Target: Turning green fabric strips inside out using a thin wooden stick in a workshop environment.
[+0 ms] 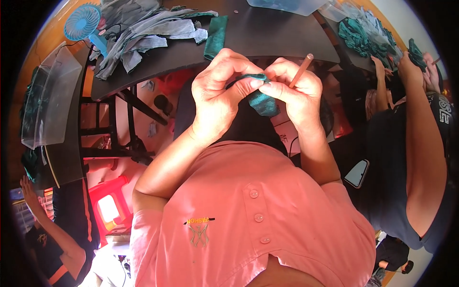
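In front of my chest, both hands are closed on a small dark green fabric piece, which hangs below my fingertips. My left hand pinches its upper edge between thumb and fingers. From the other side, my right hand presses its thumb against the same edge, the two thumb tips nearly touching. A thin brown stick is also tucked in my right hand, slanting up past the fingers. On the dark table beyond my hands lies a folded green fabric strip, its near end at the table edge.
Grey and green fabric strips are heaped on the table's left, beside a blue fan. Clear plastic bins stand far left and at the back. At right, a co-worker's hands handle green fabric near another pile.
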